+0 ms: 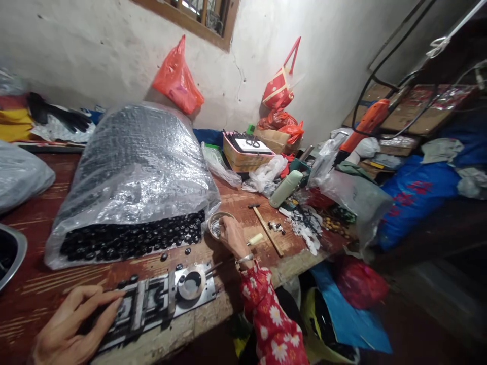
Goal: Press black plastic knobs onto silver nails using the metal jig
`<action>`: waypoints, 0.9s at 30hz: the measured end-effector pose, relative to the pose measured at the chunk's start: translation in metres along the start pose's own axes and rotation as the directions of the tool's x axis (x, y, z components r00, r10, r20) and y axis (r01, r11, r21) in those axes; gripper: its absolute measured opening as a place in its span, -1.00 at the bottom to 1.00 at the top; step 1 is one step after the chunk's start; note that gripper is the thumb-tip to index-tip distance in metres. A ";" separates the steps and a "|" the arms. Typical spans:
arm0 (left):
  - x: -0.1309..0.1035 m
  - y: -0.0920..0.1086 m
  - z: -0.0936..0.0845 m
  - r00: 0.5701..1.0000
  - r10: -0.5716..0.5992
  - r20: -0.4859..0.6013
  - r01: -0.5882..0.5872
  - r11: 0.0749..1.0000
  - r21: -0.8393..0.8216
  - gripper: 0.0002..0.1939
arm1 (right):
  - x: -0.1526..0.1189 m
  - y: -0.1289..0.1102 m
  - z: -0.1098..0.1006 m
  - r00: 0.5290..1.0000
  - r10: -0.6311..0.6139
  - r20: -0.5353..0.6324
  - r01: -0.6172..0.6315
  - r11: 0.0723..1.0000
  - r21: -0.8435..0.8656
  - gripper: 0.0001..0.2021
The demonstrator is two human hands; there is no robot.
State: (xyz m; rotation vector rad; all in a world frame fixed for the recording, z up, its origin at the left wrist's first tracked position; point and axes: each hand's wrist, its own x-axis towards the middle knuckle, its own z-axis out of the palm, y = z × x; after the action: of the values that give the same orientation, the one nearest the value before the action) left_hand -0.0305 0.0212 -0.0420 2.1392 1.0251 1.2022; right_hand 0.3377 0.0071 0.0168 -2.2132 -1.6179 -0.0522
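Under right grip (233, 236), small bowl (210, 223)

Metal jig (171, 296) flat, bowl (210, 221) upright

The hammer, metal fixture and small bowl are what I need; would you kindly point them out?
Hammer (268, 231): head view, middle of the handle.
Metal fixture (171, 294): head view, a crossbar.
Small bowl (210, 226): head view, left rim.

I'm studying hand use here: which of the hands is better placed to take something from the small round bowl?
Probably the right hand: its fingers are at the opening of the bowl. The left hand is farther off, by the near-left end of the metal fixture.
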 end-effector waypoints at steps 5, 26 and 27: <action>-0.002 0.007 0.001 0.997 -0.075 -0.006 0.075 0.997 0.022 -0.82 | -0.010 -0.005 -0.013 0.997 -0.030 -0.066 0.039 0.989 0.144 -0.90; -0.002 0.018 0.005 0.998 -0.045 -0.050 0.044 0.999 -0.016 -0.80 | -0.086 -0.126 0.038 0.792 -0.597 -0.127 0.598 0.717 0.359 -0.81; -0.002 0.017 0.005 0.998 -0.040 -0.056 0.039 0.999 -0.016 -0.80 | -0.086 -0.128 0.041 0.782 -0.608 -0.136 0.615 0.719 0.323 -0.80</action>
State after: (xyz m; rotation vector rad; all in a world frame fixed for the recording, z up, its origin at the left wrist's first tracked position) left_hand -0.0206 0.0090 -0.0337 2.0753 1.0739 1.2538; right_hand 0.1831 -0.0254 -0.0058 -1.3300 -2.0936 0.0315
